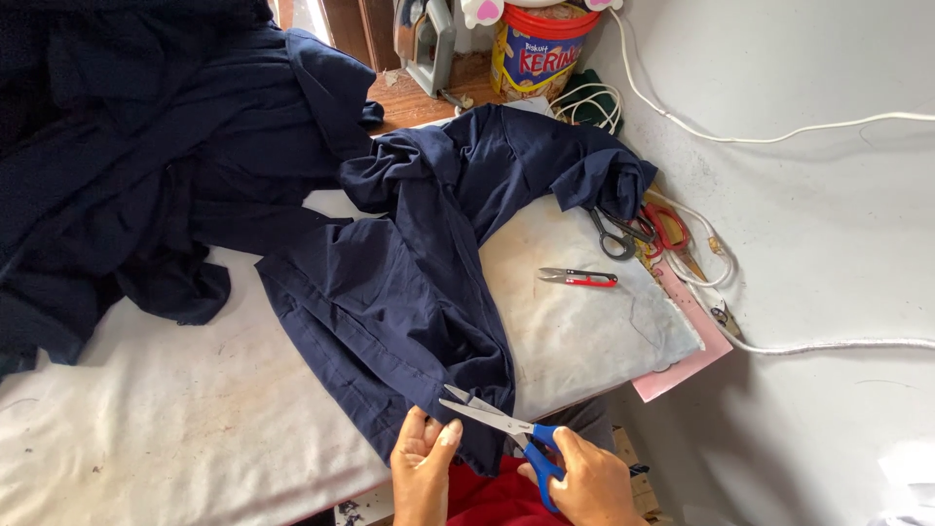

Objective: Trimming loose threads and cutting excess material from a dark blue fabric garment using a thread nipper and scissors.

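A navy blue garment point(409, 282) lies crumpled across a white padded board point(584, 321). At its near edge my right hand point(584, 482) grips blue-handled scissors point(502, 424), blades slightly apart and pointing left at the cloth's hem. My left hand point(424, 468) pinches the hem of the navy cloth just under the blades.
Small red thread snips point(579, 279) lie on the board. Black-handled and red-handled scissors point(638, 232) rest at the board's right edge beside a white cable point(779, 131). More dark cloth point(127, 146) is heaped at left. A tin with a red lid point(538, 49) stands at the back.
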